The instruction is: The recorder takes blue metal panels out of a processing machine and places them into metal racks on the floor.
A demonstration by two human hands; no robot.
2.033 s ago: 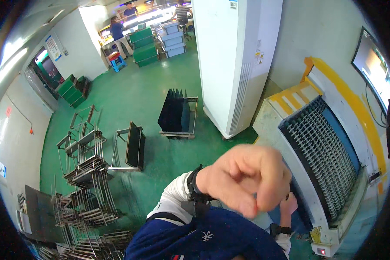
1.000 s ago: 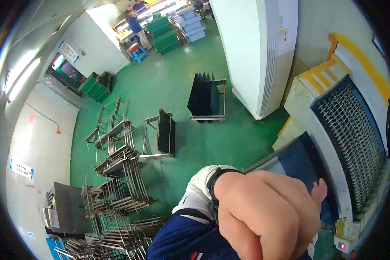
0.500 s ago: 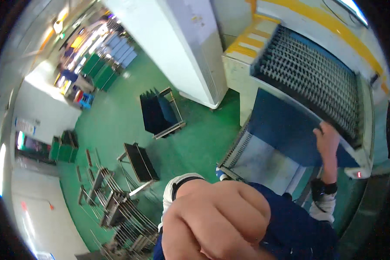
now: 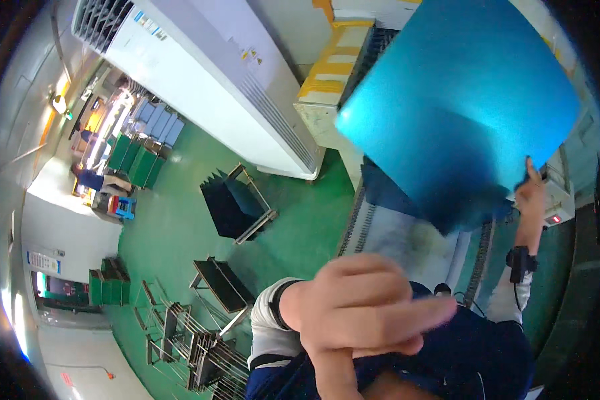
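Note:
A thin flat blue sheet (image 4: 460, 100) is raised and tilted at the upper right, bright over most of its face with a dark shadow low down. At its lower right edge my right hand (image 4: 531, 190) grips it, fingers against the edge. My left hand (image 4: 363, 310) is close in front of me, fingers curled and one finger pointing right; nothing shows in it. Behind the sheet, the slotted rack (image 4: 379, 48) is mostly hidden. A darker blue sheet (image 4: 388, 190) shows beneath, above a pale surface (image 4: 407, 243) bordered by toothed strips.
A tall white cabinet unit (image 4: 213, 80) stands beside the yellow-taped machine (image 4: 323, 80). On the green floor are a rack of dark sheets (image 4: 230, 207), a dark-topped stand (image 4: 223, 283) and metal frames (image 4: 187, 347). A person (image 4: 100, 180) is at the far left.
A blue sheet has come up in my right hand and now covers most of the slotted rack. My left hand has shifted right, a finger now extended. The view has turned somewhat.

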